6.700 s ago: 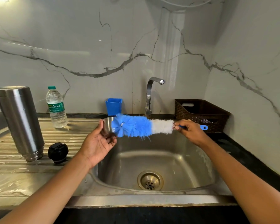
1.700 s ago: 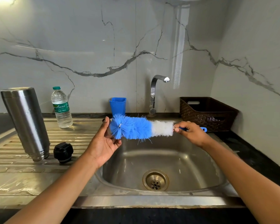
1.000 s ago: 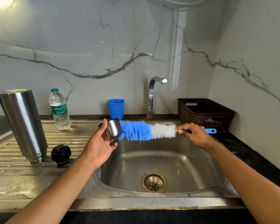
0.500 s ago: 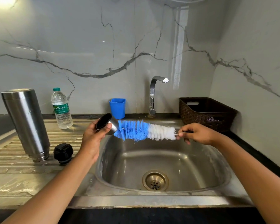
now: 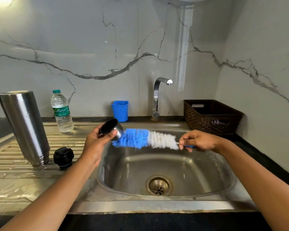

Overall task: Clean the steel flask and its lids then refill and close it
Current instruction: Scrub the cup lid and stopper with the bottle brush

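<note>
Now | my left hand (image 5: 97, 144) grips the steel cup lid (image 5: 113, 130) | right hand (image 5: 198, 141) pinches brush (image 5: 145, 139) handle | risk: wet lid slips into sink (image 5: 173, 202).

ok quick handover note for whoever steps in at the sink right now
Left hand: holds the steel cup lid over the sink.
Right hand: grip on the bottle brush handle, blue bristles against the lid's outside.
Flask stands upside down on the drainboard, black stopper beside it, water bottle behind.
Done: flask opened.
Left: finish lids, refill, close.
</note>
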A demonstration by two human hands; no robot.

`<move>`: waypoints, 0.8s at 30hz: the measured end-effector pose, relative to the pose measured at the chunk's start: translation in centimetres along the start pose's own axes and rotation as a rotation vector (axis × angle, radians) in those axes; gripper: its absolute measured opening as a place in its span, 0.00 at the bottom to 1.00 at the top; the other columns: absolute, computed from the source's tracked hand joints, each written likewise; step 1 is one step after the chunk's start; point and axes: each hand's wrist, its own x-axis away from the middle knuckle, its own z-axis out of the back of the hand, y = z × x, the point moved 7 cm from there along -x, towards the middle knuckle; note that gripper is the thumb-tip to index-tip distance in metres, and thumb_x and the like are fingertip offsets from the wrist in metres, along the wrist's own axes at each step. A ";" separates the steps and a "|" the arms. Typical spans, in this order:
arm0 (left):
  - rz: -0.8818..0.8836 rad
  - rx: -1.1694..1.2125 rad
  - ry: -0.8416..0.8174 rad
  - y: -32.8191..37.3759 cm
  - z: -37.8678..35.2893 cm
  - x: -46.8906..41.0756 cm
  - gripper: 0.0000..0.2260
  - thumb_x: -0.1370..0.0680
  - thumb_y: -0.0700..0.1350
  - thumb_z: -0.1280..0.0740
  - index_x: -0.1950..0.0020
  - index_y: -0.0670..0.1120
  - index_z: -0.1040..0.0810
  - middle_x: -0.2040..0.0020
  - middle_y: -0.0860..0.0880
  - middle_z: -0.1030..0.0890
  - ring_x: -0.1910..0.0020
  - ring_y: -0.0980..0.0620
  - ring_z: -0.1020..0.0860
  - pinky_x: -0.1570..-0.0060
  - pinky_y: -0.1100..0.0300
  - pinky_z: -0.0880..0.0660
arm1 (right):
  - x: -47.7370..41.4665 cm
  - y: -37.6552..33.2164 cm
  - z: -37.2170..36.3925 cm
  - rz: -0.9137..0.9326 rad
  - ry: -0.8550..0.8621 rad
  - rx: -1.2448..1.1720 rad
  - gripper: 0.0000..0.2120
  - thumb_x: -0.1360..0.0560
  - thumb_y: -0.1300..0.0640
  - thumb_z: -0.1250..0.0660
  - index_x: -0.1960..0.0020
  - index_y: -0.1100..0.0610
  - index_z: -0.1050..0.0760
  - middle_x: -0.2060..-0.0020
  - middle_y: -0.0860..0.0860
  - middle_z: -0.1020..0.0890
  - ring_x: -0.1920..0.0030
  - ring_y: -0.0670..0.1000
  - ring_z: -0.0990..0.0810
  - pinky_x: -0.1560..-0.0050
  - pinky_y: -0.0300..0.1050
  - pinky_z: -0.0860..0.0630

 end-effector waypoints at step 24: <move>0.021 -0.016 0.100 0.1 1.3 -0.3 0.11 0.29 0.37 0.29 0.50 0.49 0.23 0.54 0.52 0.18 0.55 0.54 0.22 0.52 0.64 0.27 | -0.4 -1.2 0.3 0.027 0.077 -0.001 0.11 0.20 0.57 0.40 0.55 0.57 0.20 0.73 0.49 0.27 0.77 0.46 0.39 0.76 0.38 0.44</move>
